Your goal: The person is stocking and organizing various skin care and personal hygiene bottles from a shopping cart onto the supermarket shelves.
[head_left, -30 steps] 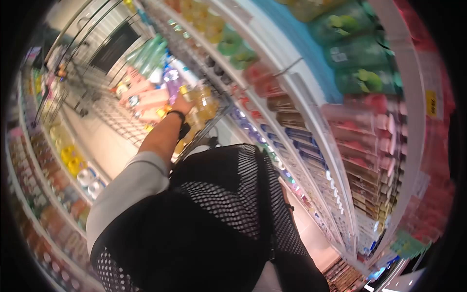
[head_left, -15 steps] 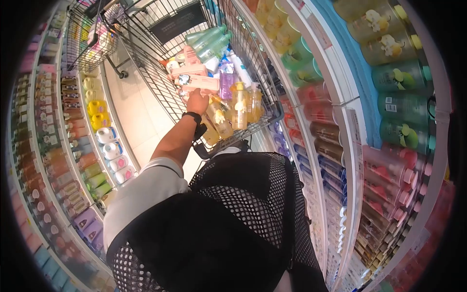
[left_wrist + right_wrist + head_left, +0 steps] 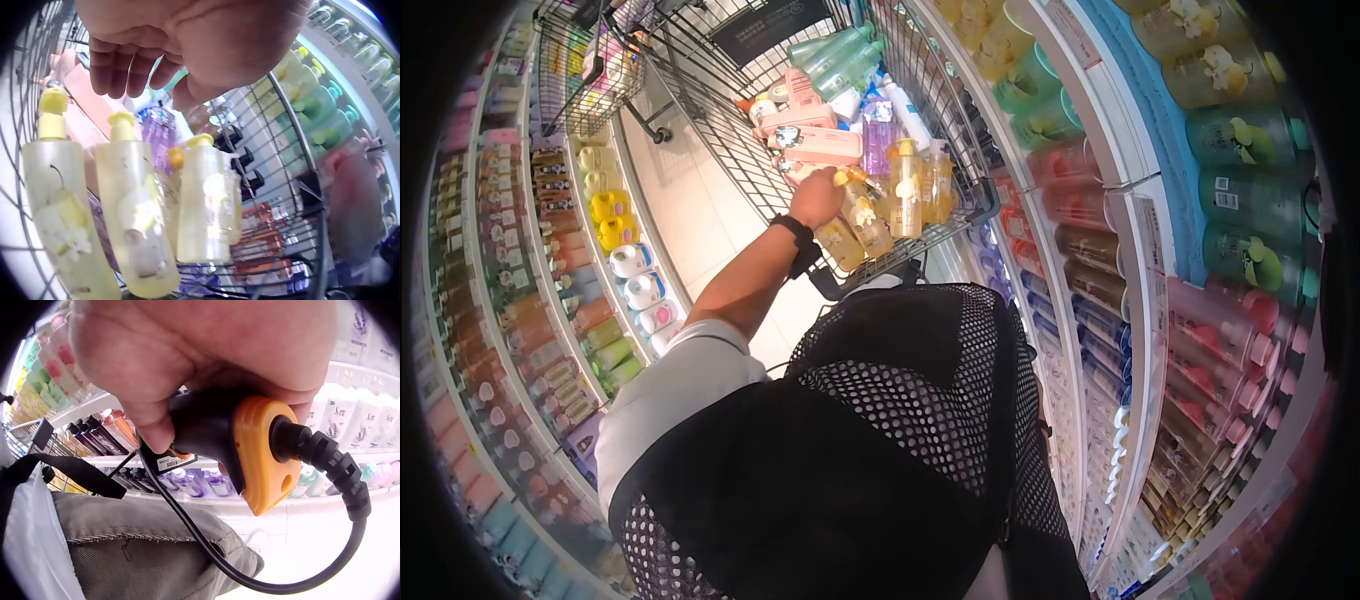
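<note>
Over a wire shopping cart (image 3: pixel 700 115), my left hand (image 3: pixel 815 198) reaches in beside the yellow pump bottles (image 3: pixel 862 215), near a pink bottle (image 3: pixel 825 145). In the left wrist view, the left hand (image 3: pixel 194 47) hangs above several yellow pump bottles (image 3: pixel 134 219), its fingers loosely bent with nothing visible in them. A purple pack (image 3: pixel 878 130) and green bottles (image 3: pixel 843 62) lie further in. The right wrist view has my right hand (image 3: pixel 200 347) gripping a black and orange device (image 3: pixel 262 456) with a black cable. In the head view the right hand is hidden.
Shelves of pump bottles (image 3: pixel 1240 255) rise along the right side, close to the cart. More bottles (image 3: pixel 635 260) line the left shelves. Another cart (image 3: pixel 590 90) stands at the upper left, with tiled floor (image 3: pixel 700 225) between.
The head view has swung, bringing more of the cart into sight. My left hand has shifted slightly from the pink bottle's edge toward the near yellow bottles. The bottles show no clear movement.
</note>
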The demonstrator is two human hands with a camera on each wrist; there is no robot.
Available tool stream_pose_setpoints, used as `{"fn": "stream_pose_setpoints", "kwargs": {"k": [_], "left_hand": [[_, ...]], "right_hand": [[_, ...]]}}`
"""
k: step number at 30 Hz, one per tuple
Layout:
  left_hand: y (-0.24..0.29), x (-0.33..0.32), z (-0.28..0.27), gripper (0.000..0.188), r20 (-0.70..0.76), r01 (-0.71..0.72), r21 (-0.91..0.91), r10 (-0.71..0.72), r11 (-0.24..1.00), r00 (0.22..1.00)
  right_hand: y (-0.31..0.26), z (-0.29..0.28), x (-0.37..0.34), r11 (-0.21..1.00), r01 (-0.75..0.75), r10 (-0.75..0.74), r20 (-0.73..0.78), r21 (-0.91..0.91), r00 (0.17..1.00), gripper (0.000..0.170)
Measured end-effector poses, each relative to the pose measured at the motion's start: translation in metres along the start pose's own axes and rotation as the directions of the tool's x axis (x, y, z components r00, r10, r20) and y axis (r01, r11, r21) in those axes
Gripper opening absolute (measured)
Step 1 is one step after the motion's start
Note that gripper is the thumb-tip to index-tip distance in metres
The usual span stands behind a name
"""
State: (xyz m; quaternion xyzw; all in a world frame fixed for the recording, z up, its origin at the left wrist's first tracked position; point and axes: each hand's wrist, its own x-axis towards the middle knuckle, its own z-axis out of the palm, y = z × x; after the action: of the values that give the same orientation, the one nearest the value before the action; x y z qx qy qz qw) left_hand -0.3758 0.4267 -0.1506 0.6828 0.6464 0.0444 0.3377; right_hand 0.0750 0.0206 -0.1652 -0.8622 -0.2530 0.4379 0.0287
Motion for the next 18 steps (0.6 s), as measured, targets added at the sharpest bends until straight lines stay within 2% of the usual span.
{"fn": "stream_pose_setpoints", "kwargs": {"k": [1, 3, 5, 6, 8, 9, 11, 12, 14, 16, 18], "left_hand": [[0.015, -0.012, -0.003, 0.049, 0.031, -0.102, -0.030, 0.103, 0.994, 0.994], [0.055, -0.037, -0.007, 0.054, 0.191, -0.237, -0.139, 0.261, 0.962, 0.946], [0.072, -0.043, 0.001, 0.059, 0.258, -0.262, -0.213, 0.313, 0.941, 0.914], [0.082, -0.048, 0.007, 0.059, 0.258, -0.268, -0.205, 0.316, 0.941, 0.913], [0.106, -0.055, 0.026, 0.059, 0.323, -0.381, -0.191, 0.425, 0.904, 0.846], [0.121, -0.054, 0.035, 0.058, 0.382, -0.464, -0.078, 0.456, 0.882, 0.804], [0.125, -0.054, 0.043, 0.053, 0.365, -0.487, -0.050, 0.470, 0.872, 0.804], [0.127, -0.052, 0.049, 0.053, 0.361, -0.506, -0.039, 0.484, 0.862, 0.797], [0.120, -0.051, 0.065, 0.053, 0.383, -0.477, 0.058, 0.422, 0.877, 0.822], [0.120, -0.049, 0.062, 0.053, 0.361, -0.530, 0.077, 0.472, 0.845, 0.804], [0.101, -0.045, 0.074, 0.057, 0.359, -0.564, 0.053, 0.511, 0.824, 0.781]], "right_hand": [[0.003, 0.003, 0.003, 1.000, 0.020, -0.020, -0.011, 0.019, 1.000, 0.043], [0.006, 0.009, 0.004, 0.998, 0.039, -0.039, -0.020, 0.039, 0.999, 0.042], [0.012, 0.014, 0.009, 0.996, 0.073, -0.070, -0.041, 0.057, 0.997, 0.041], [0.017, 0.019, 0.013, 0.995, 0.075, -0.072, -0.041, 0.067, 0.997, 0.041], [0.030, 0.018, 0.023, 0.961, 0.039, -0.065, 0.087, 0.272, 0.994, 0.039], [0.030, 0.019, 0.026, 0.956, 0.049, -0.073, 0.072, 0.289, 0.995, 0.039], [0.027, 0.015, 0.023, 0.950, 0.012, -0.026, 0.042, 0.313, 0.999, 0.037], [-0.040, -0.009, -0.021, 0.994, 0.087, -0.083, -0.061, 0.063, 0.995, 0.031], [-0.061, -0.023, -0.040, 0.993, 0.049, -0.044, -0.050, 0.107, 0.998, 0.028], [-0.071, -0.028, -0.050, 0.965, 0.017, -0.007, -0.040, 0.263, 0.999, 0.022], [-0.052, -0.025, -0.049, 0.965, 0.029, -0.020, -0.036, 0.261, 0.999, 0.023]]}}
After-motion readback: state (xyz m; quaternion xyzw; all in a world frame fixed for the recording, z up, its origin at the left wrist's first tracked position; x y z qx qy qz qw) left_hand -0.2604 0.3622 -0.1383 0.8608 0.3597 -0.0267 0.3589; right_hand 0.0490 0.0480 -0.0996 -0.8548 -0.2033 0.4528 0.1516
